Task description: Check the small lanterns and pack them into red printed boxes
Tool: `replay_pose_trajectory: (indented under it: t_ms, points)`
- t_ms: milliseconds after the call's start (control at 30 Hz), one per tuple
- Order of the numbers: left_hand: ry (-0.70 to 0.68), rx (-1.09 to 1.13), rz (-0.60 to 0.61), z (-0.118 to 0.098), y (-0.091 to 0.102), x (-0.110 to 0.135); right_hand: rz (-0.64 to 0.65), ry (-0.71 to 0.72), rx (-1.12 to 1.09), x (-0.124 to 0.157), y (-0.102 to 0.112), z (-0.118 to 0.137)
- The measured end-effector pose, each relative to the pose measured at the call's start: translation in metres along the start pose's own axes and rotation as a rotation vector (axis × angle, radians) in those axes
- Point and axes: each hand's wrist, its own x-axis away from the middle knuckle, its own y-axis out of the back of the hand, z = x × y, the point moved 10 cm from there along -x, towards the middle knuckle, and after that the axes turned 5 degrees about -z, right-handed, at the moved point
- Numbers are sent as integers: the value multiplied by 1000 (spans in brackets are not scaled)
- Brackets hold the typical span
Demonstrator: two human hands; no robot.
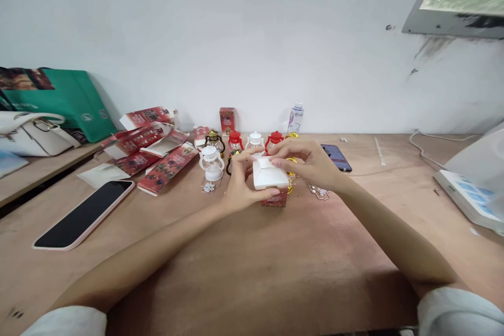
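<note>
A: Closest to us are the pale sleeves, one in each lower corner. What comes biggest?

B: The wall, then the brown surface running back to it. Next is the green bag at far left, then a heap of loose cartons, mostly red.

A: And the thing being handled?

B: A red box with a white top, at mid-surface between both hands (whether its base touches down, I can't tell).

A: How do the hands stand?

B: The left hand has its grip around the box's side, thumb along the front. The right hand has a narrow grip at the white top; pinching or merely pressing, I cannot tell.

A: How far along is it?

B: I'd judge the top mostly folded over but not finished. A smaller-looking upright carton by the wall seems closed, while several lanterns stand unboxed, with tiny wire pieces near a white one.

A: Any readable writing?

B: Pale lettering on the loose cartons and marks on the bag, all too small to read, so no brand
</note>
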Motion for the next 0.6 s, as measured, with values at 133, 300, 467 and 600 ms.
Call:
replay_pose_trajectory:
  t_ms: [133, 300, 467, 600]
  points:
    - [269, 133, -49, 24, -7, 13, 9, 9, 105, 0, -2, 3]
    - [505, 229, 30, 38, -22, 25, 4, 15, 121, 1, 1, 5]
    - [400, 24, 128, 20, -16, 6, 2, 37, 123, 4, 12, 16]
    - [340, -70, 213, 7, -14, -4, -9, 32, 128, 6, 19, 21]
